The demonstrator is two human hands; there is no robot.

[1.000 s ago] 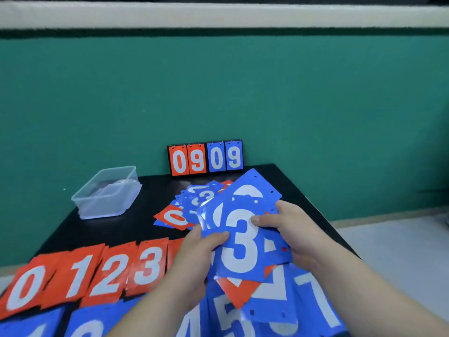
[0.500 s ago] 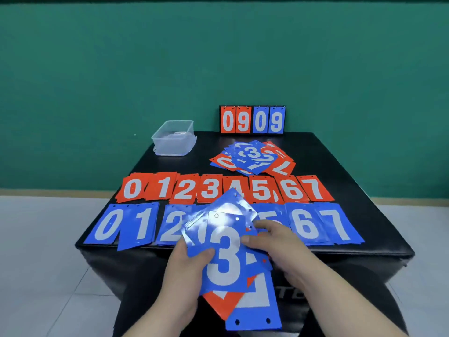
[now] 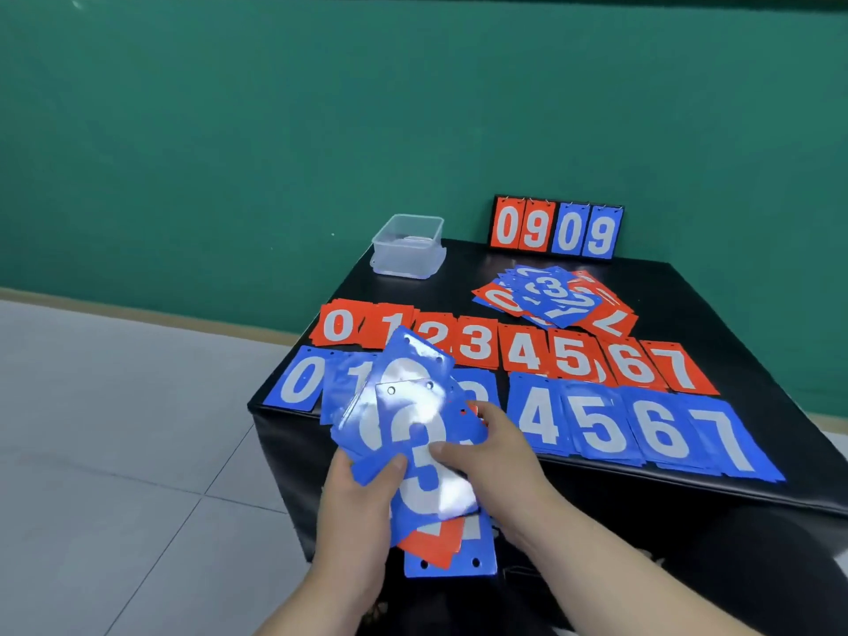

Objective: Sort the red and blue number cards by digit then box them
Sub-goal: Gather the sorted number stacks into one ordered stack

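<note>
2 hands share a fanned bunch of cards (image 3: 413, 429) just in front of the table's near edge. The left hand (image 3: 355, 516) grips it from below with the thumb on top, and the right hand (image 3: 498, 459) pinches the top card, a blue 3. At least 1 red card shows underneath.

On the black table (image 3: 757, 314) beyond, a blue row (image 3: 596, 429) runs 0 to 7, its 2 and 3 mostly hidden behind the bunch. A red row (image 3: 523, 351) just behind it also runs 0 to 7. Farther back lie a mixed loose pile (image 3: 550, 296), a clear box (image 3: 408, 245) at the far left corner, and a small scoreboard (image 3: 555, 227) reading 0909.

I judge the sorting well along but unfinished. No 8 or 9 places show, the bunch and pile are unsorted, and no coloured card shows in the box.
</note>
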